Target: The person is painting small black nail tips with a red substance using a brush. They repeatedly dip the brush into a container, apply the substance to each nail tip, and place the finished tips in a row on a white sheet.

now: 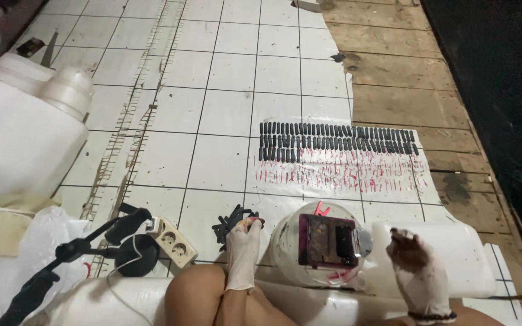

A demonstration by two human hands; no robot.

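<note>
The left hand point(242, 249), in a white glove, has its fingers closed around a bunch of small black sticks point(229, 221). The sticks poke out past the fingertips like a fan, short and dark. The right hand point(415, 265), in a stained glove, is curled loosely and holds nothing. Between the hands stands a clear tub point(285, 247) with a dark box point(327, 241) on top. Farther off, more black sticks lie in neat rows point(336, 140) on the white tiled floor point(225, 108), near its wooden edge.
</note>
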